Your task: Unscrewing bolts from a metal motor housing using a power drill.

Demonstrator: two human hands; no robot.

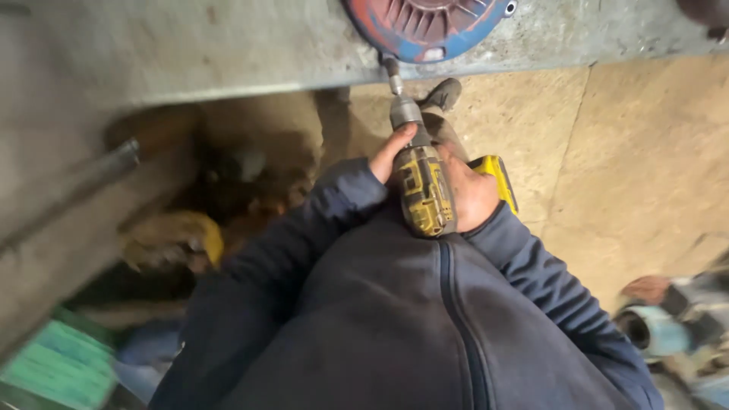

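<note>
Head view | both hands (433, 182) grip yellow drill (425, 193) | bit at red-blue round cover (425, 26)

The drill (425, 190) in my hands is yellow and black plastic, scuffed and grimy, with a dull grey metal chuck. Its bit touches a round metal cover (429, 26), ribbed, with chipped red and blue paint. The workbench (190, 53) edge looks like worn, matt grey metal. My sleeves are soft dark fleece.
</note>
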